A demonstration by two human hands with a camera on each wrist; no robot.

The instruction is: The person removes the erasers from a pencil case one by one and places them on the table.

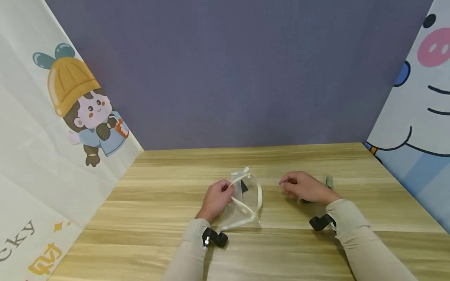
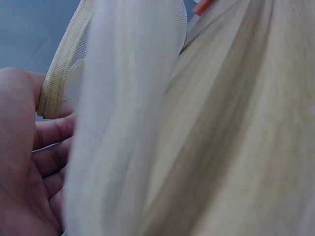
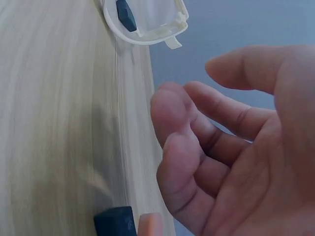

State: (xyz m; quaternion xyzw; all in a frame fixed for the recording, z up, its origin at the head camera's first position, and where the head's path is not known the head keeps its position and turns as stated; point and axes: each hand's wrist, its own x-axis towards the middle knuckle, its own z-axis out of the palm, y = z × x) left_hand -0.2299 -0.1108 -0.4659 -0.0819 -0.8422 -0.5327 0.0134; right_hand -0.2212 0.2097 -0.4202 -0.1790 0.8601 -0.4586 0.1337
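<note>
A whitish mesh pouch (image 1: 260,191) with a cream-edged mouth stands held open on the wooden table. My left hand (image 1: 217,198) pinches its rim between thumb and fingers; in the left wrist view the cream band (image 2: 58,73) passes between them. Inside the pouch lies a small black piece (image 3: 126,14). To the right, my right hand (image 1: 304,186) hovers with loosely bent fingers, thumb apart from the others in the right wrist view, nothing visible between them. Partly hidden behind that hand is a green stick-like piece (image 1: 329,181). A black block (image 3: 115,222) lies below the right hand.
Beside the black block shows a pinkish-orange tip (image 3: 150,225). An orange piece (image 2: 203,7) peeks in at the top of the left wrist view. A grey-blue panel (image 1: 246,78) stands behind the wooden table (image 1: 158,175), with printed cloths on both sides.
</note>
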